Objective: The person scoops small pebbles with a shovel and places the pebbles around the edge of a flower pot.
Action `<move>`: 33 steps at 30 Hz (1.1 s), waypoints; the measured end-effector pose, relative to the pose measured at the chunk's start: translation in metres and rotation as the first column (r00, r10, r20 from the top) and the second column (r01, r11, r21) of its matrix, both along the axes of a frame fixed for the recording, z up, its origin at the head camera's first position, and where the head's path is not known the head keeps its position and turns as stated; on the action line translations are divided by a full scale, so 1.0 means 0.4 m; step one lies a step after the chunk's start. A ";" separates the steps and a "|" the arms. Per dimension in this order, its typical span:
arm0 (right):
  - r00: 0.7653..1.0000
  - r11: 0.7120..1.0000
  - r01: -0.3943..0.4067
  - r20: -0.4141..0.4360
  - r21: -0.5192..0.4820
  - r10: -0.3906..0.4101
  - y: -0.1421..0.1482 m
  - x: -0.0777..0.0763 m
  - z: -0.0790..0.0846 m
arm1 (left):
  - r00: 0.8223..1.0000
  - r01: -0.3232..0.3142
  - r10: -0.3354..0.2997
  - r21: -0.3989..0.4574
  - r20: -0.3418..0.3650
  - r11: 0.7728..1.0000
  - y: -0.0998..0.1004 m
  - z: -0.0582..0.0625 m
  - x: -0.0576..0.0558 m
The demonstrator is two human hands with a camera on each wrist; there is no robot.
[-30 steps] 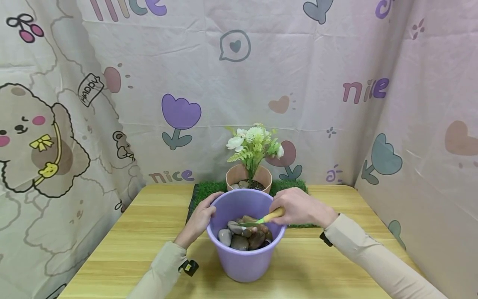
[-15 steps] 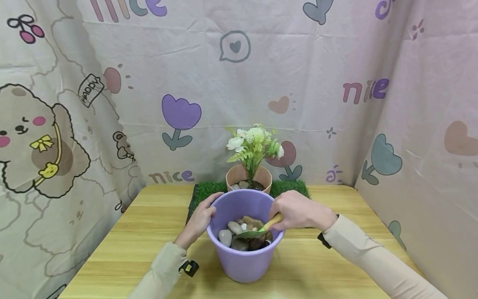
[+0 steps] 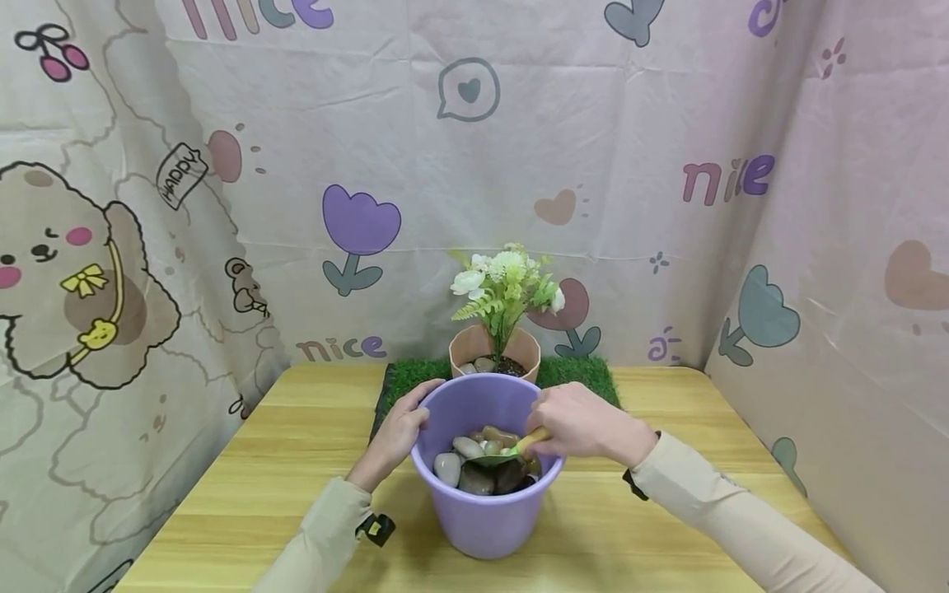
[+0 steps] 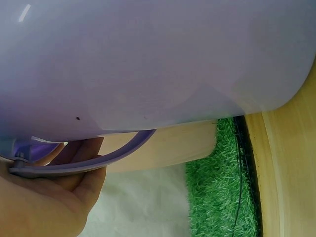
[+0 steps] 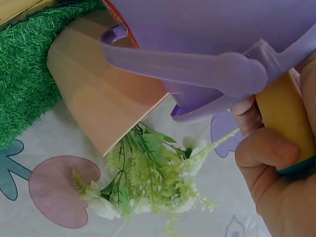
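A purple bucket (image 3: 489, 523) stands on the table, holding several smooth grey and brown stones (image 3: 447, 469). My left hand (image 3: 395, 432) grips its rim at the left, fingers reaching behind the bail handle (image 4: 108, 159) in the left wrist view. At the right rim, my right hand (image 3: 586, 422) holds a small trowel (image 3: 534, 441) by its yellow handle. The green blade points down and left among the stones, over the darker ones in front. From the right wrist, the fingers show curled round the yellow handle (image 5: 284, 121); the blade is hidden behind the bucket wall there.
Behind the bucket, a peach flowerpot (image 3: 460, 350) with white flowers (image 3: 507, 268), stones and dark soil stands on an artificial grass mat (image 3: 415, 379). Wood-grain tabletop (image 3: 282, 461) lies around the bucket, and a printed curtain (image 3: 474, 148) encloses the back and sides.
My right hand has shifted slightly left and down with the trowel, and its blade has turned and dipped among the stones. The left hand and bucket stay in place.
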State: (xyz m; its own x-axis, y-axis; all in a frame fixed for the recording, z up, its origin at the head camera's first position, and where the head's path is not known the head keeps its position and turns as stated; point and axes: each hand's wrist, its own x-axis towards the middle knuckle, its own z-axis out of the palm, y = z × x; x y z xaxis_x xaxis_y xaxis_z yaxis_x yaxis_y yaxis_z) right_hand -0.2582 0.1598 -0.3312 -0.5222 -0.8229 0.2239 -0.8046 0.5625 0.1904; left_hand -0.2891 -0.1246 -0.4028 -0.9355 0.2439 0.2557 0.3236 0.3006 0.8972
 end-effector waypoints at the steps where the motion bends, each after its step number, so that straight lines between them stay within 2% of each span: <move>1: 1.000 1.000 -0.001 -0.011 0.001 0.001 -0.001 -0.001 -0.002 | 1.000 0.000 0.000 -0.001 -0.001 1.000 0.000 0.000 -0.001; 10: 0.993 1.000 -0.030 -0.118 0.004 0.030 -0.008 -0.006 -0.017 | 1.000 -0.001 0.001 -0.005 0.019 1.000 0.000 0.001 0.001; 15: 0.988 0.999 -0.051 -0.148 -0.001 0.051 -0.006 -0.011 -0.021 | 1.000 0.005 -0.005 0.004 0.022 1.000 0.000 0.002 0.001; 21: 0.987 0.997 -0.074 -0.144 -0.023 0.070 -0.006 -0.016 -0.023 | 1.000 0.002 -0.002 -0.007 0.025 1.000 -0.002 -0.001 -0.002; 33: 0.992 0.998 -0.070 -0.110 -0.003 0.070 -0.014 -0.043 -0.023 | 1.000 0.009 -0.009 -0.010 0.016 1.000 -0.001 -0.001 -0.003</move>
State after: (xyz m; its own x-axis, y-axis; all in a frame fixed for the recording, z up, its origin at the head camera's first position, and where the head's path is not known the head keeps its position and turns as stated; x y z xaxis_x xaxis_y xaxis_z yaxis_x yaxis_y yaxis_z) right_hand -0.2756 0.1544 -0.3406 -0.4355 -0.8548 0.2822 -0.8165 0.5071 0.2760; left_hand -0.2902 -0.1248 -0.4030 -0.9372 0.2551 0.2378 0.3117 0.3069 0.8992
